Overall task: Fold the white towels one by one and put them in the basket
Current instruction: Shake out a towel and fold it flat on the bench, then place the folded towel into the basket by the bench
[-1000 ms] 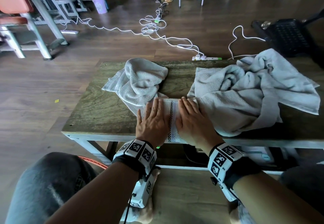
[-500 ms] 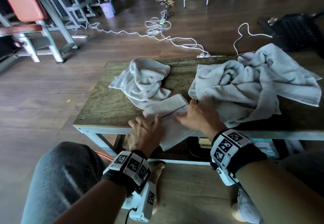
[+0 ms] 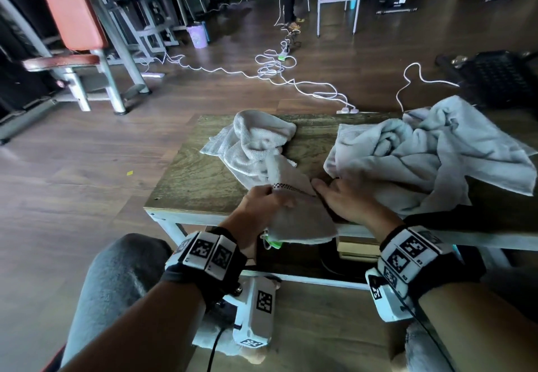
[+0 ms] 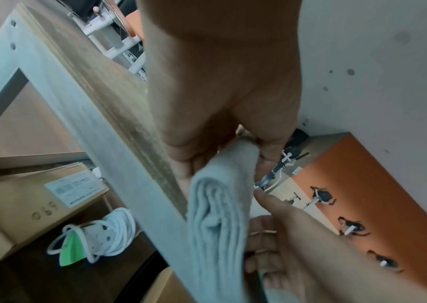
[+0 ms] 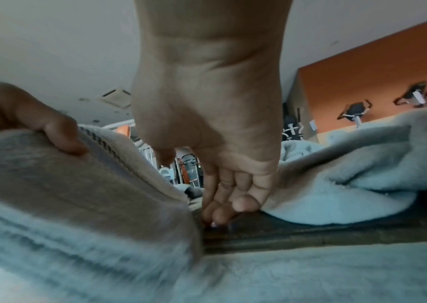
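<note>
My left hand (image 3: 262,205) grips a small folded white towel (image 3: 294,217) with a checkered band, thumb on top, at the table's near edge. The towel's folded layers (image 4: 217,217) hang past the table (image 3: 198,179) rim in the left wrist view. To its right, my right hand (image 3: 346,199) lies with straight fingers (image 5: 223,203), tips touching the bare wood, holding nothing. A crumpled white towel (image 3: 256,144) lies behind the folded one. A large heap of white towels (image 3: 422,153) covers the table's right half, against my right hand.
A black perforated crate (image 3: 500,80) stands on the floor at the back right. White cables (image 3: 273,71) trail across the floor behind the table. Under the table sit a cardboard box (image 4: 33,196) and a coiled power strip (image 4: 98,231). Gym equipment (image 3: 87,36) stands at the far left.
Both hands were pressing flat on the folded towel. My left hand now grips it and has raised its near end, while my right hand has slid off to the right.
</note>
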A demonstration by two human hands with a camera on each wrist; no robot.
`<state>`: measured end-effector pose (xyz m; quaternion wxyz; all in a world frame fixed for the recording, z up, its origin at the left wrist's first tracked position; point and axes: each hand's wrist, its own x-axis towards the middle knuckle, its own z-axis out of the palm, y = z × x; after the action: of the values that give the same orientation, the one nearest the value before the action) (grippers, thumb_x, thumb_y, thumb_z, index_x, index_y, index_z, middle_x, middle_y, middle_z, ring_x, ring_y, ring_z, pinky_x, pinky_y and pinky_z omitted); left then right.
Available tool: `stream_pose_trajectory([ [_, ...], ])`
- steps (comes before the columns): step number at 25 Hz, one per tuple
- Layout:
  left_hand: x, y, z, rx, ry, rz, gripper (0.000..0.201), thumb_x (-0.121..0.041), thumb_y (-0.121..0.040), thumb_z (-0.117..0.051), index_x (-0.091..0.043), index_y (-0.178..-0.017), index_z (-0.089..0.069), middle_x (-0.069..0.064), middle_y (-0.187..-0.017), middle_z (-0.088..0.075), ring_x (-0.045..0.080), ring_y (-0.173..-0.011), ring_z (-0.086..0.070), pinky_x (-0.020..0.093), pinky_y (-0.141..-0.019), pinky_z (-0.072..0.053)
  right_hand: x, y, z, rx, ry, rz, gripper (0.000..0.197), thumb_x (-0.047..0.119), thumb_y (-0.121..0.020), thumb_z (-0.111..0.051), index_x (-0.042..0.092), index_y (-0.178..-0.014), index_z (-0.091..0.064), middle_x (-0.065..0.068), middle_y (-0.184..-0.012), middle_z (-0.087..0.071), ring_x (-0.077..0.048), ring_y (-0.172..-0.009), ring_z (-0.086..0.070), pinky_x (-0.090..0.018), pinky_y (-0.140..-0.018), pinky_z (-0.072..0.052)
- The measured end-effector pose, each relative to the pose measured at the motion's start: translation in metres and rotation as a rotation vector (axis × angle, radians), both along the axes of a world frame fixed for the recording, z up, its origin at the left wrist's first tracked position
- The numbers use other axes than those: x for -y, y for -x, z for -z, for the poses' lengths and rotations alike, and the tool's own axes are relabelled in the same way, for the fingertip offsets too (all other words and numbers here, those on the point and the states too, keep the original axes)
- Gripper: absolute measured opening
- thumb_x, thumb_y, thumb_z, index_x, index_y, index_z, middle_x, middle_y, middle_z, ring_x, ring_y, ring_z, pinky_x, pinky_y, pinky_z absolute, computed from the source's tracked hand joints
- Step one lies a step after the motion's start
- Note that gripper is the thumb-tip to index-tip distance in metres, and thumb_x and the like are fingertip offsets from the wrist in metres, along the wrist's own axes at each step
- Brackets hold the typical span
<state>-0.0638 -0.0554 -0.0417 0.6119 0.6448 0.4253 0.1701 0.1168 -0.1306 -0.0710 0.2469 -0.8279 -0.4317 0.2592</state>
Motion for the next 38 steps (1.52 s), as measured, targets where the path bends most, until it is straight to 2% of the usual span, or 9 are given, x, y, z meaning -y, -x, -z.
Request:
stream_pose_trajectory([
  [3, 0.000, 0.017, -0.051, 0.089, -0.075, 0.163, 0.012, -0.014, -0.069, -0.066, -0.011, -0.078, -0.073, 0.007, -0.077, -0.069, 0.023, -0.071, -0.064, 0.034, -0.066, -0.050, 0.005, 0.015, -0.020, -0.451, -0.207, 0.032, 0.051, 0.075, -0.081, -0.047, 0.031, -0.088, -0.071, 0.010, -0.085, -0.069, -0.015, -0.092, -0.066, -0.039, -0.086, -0.052],
  [7, -0.007, 0.052, -0.106, 0.140, -0.121, 0.158, 0.017, 0.000, -0.077, -0.062, -0.008, -0.090, -0.071, 0.010, -0.080, -0.070, 0.023, -0.068, -0.067, 0.027, -0.060, -0.053, 0.004, 0.047, -0.054, -0.977, -0.339, 0.019, 0.046, 0.048, -0.078, -0.067, 0.017, -0.112, -0.064, -0.010, -0.102, -0.059, -0.029, -0.089, -0.054, -0.034, -0.072, -0.040],
  [11, -0.016, 0.096, -0.142, 0.170, -0.276, 0.037, 0.046, -0.021, -0.073, -0.072, -0.001, -0.114, -0.062, 0.027, -0.112, -0.066, 0.037, -0.097, -0.068, 0.047, -0.081, -0.054, -0.009, 0.078, -0.097, -1.022, -0.483, -0.091, 0.041, -0.004, -0.086, -0.048, 0.007, -0.126, -0.058, -0.012, -0.116, -0.067, -0.028, -0.102, -0.066, -0.033, -0.068, -0.053],
  [15, -0.018, 0.148, -0.174, 0.165, -0.375, -0.091, 0.056, -0.029, -0.074, -0.079, -0.005, -0.121, -0.060, 0.023, -0.120, -0.065, 0.043, -0.110, -0.063, 0.059, -0.096, -0.050, -0.032, 0.114, -0.132, -0.881, -0.556, -0.226, 0.038, -0.013, -0.089, -0.054, 0.007, -0.122, -0.053, -0.008, -0.115, -0.069, -0.023, -0.105, -0.066, -0.034, -0.076, -0.055],
  [19, -0.011, 0.212, -0.191, 0.095, -0.420, -0.228, 0.043, -0.012, -0.084, -0.074, -0.001, -0.122, -0.057, 0.012, -0.118, -0.068, 0.024, -0.103, -0.069, 0.036, -0.084, -0.060, -0.063, 0.154, -0.148, -0.892, -0.516, -0.415, 0.032, -0.013, -0.089, -0.058, 0.012, -0.110, -0.055, -0.014, -0.119, -0.067, -0.023, -0.102, -0.068, -0.036, -0.082, -0.057],
  [21, -0.013, 0.239, -0.188, 0.026, -0.417, -0.275, 0.046, -0.017, -0.083, -0.077, 0.001, -0.120, -0.056, 0.014, -0.116, -0.069, 0.026, -0.103, -0.069, 0.039, -0.084, -0.060, -0.081, 0.171, -0.145, -0.856, -0.483, -0.468, 0.033, -0.010, -0.088, -0.062, 0.016, -0.108, -0.056, -0.011, -0.118, -0.069, -0.022, -0.105, -0.069, -0.035, -0.078, -0.057],
  [26, -0.033, 0.319, -0.122, -0.038, -0.214, -0.526, 0.058, -0.018, -0.074, -0.082, 0.006, -0.118, -0.055, 0.022, -0.118, -0.066, 0.036, -0.108, -0.066, 0.056, -0.090, -0.055, -0.144, 0.238, -0.108, -0.697, -0.314, -0.634, 0.052, -0.004, -0.087, -0.069, 0.008, -0.132, -0.047, -0.013, -0.126, -0.065, -0.025, -0.117, -0.065, -0.046, -0.097, -0.054],
  [34, -0.049, 0.396, 0.072, -0.229, 0.137, -0.778, 0.050, -0.025, -0.083, -0.077, -0.005, -0.119, -0.049, 0.012, -0.112, -0.066, 0.025, -0.101, -0.065, 0.034, -0.074, -0.058, -0.201, 0.324, 0.071, -0.538, 0.046, -0.794, 0.054, 0.012, -0.083, -0.079, 0.022, -0.117, -0.039, -0.007, -0.114, -0.071, -0.024, -0.102, -0.070, -0.055, -0.095, -0.053],
  [38, -0.037, 0.398, 0.149, -0.239, 0.286, -0.910, 0.058, -0.006, -0.083, -0.076, -0.012, -0.121, -0.033, 0.019, -0.092, -0.062, 0.025, -0.075, -0.061, 0.039, -0.066, -0.060, -0.202, 0.337, 0.148, -0.385, 0.162, -0.903, 0.046, 0.020, -0.087, -0.076, 0.025, -0.104, -0.034, 0.007, -0.097, -0.062, -0.014, -0.082, -0.063, -0.031, -0.077, -0.053],
])
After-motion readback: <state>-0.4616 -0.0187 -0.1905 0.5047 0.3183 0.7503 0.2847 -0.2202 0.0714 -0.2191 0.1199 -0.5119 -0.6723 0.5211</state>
